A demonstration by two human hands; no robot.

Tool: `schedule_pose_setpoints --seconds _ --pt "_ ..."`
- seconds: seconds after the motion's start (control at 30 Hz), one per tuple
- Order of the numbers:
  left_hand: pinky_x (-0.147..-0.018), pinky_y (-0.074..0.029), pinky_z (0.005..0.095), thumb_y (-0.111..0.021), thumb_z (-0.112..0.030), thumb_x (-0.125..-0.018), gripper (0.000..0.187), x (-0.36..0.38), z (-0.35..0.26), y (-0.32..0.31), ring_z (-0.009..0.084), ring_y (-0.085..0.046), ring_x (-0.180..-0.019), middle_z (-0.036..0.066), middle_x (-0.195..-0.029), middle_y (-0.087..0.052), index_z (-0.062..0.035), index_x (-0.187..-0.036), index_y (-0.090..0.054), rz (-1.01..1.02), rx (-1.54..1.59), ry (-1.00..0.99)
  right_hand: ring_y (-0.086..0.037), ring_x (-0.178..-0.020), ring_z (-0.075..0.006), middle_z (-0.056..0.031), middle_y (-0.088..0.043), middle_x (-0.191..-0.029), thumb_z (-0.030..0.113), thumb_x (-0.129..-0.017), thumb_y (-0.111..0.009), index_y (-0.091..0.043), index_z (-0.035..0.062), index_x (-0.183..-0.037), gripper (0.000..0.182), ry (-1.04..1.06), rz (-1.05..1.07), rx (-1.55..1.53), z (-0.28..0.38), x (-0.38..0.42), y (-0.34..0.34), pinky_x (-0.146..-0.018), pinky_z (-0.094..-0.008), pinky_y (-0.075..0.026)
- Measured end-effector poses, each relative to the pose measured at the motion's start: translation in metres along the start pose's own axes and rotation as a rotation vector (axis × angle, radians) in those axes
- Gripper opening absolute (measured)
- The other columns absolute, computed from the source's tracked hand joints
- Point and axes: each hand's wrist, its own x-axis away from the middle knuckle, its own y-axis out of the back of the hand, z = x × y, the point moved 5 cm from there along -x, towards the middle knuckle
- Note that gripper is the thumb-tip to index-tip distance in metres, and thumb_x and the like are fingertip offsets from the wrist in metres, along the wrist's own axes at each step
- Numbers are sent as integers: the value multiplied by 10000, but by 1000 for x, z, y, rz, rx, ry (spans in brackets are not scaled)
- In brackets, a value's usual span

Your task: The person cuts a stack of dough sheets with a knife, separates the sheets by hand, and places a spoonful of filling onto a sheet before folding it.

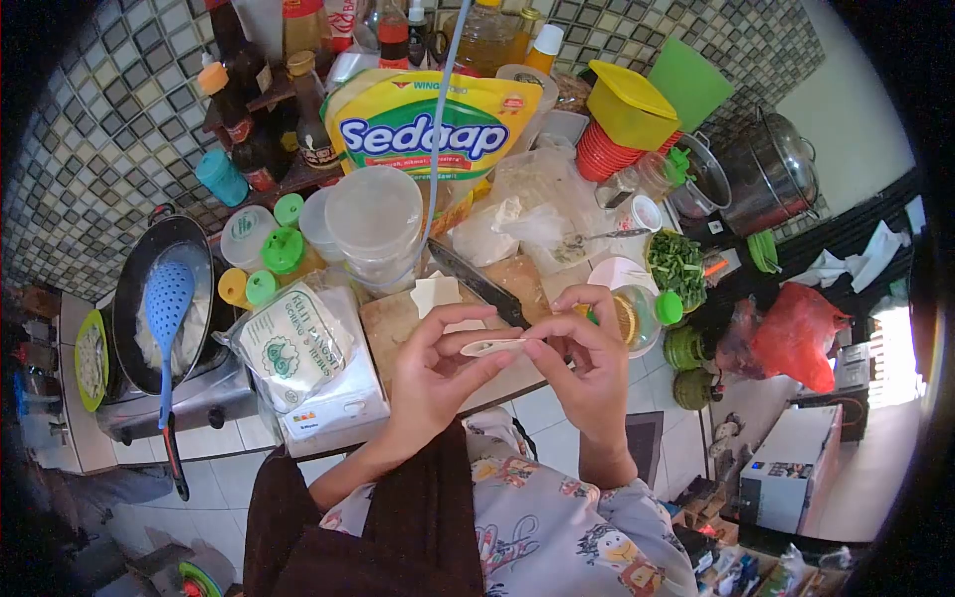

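Observation:
A small pale wonton wrapper (487, 347), apparently folded over, is pinched between my two hands above the counter's front edge. My left hand (443, 358) grips its left side between thumb and fingers. At its right end, the thumb and fingertips of my right hand (582, 358) press on the edge. Loose white wrappers (435, 295) lie on the wooden board (383, 323) just beyond my left hand. A dark-bladed knife (477, 284) rests across the board behind both hands. Whatever is inside the folded wrapper cannot be made out.
At left, a blue slotted spatula (169, 298) sits in a frying pan (124, 269) on the stove. A wrapper packet (298, 343) lies on a white scale (333, 403). Chopped greens (676, 269) and a green-capped jar (637, 316) stand right. Tubs and bottles crowd the back.

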Motion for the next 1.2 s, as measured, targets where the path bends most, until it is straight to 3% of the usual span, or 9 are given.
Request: schedule_pose_setpoints --seconds 0.43,0.5,0.53,0.63,0.7,0.8,0.93,1.2 --pt "-806 -439 260 -491 -94 -870 302 2 8 8 180 -570 -950 203 -1022 -584 -9 -1140 -386 -39 188 -75 -419 -550 -37 -52 -400 -944 68 -735 -658 -617 51 -795 75 33 -25 11 4 4 1 -478 -164 -343" --pt "-854 -442 376 -511 -163 -863 330 2 8 8 283 -564 -964 223 -983 -587 4 -1122 -393 -81 180 -97 -421 -555 -36 -53 -396 -945 65 -738 -655 -616 48 -797 73 49 -21 33 5 4 1 -478 -162 -345" --pt "-854 -442 376 -511 -163 -863 330 1 7 8 283 -564 -964 223 -983 -587 4 -1122 -393 -82 181 -97 -425 -563 -35 -53 -391 -944 61 -744 -647 -614 40 -801 70 31 -36 0 5 4 0 -480 -161 -349" --pt "-838 -453 359 -545 -107 -837 352 0 8 7 271 -561 -972 227 -1003 -578 -5 -1137 -391 -80 266 -47 -428 -580 -32 -50 -378 -945 50 -755 -633 -608 24 -813 69 -7 -53 -55 2 4 -1 -491 -155 -356" --pt "-824 -441 277 -589 -2 -785 450 -1 9 1 197 -573 -941 179 -1011 -589 -9 -1177 -368 -1 204 -33 -427 -589 -30 -48 -370 -946 45 -761 -625 -604 15 -821 70 -28 -55 -77 0 4 -2 -501 -151 -360" --pt "-776 -465 256 -632 51 -730 497 -1 15 2 166 -584 -889 137 -951 -604 -7 -1161 -391 5 64 91 -421 -613 -26 -39 -360 -949 43 -767 -618 -599 7 -834 78 -101 -29 -151 -5 5 -7 -529 -148 -362" --pt "-737 -477 235 -636 49 -728 472 -1 13 0 139 -587 -851 106 -915 -606 -8 -1141 -415 -11 49 69 -412 -646 -23 -32 -349 -950 44 -771 -616 -596 3 -841 84 -146 -15 -179 -6 5 -8 -556 -147 -359" --pt "-773 -494 250 -647 74 -699 502 -3 15 -2 145 -579 -873 115 -1019 -546 0 -1144 -427 3 -3 49 -415 -653 -29 -30 -347 -940 44 -774 -612 -598 0 -857 95 -111 -22 -164 -4 3 -4 -564 -149 -361"
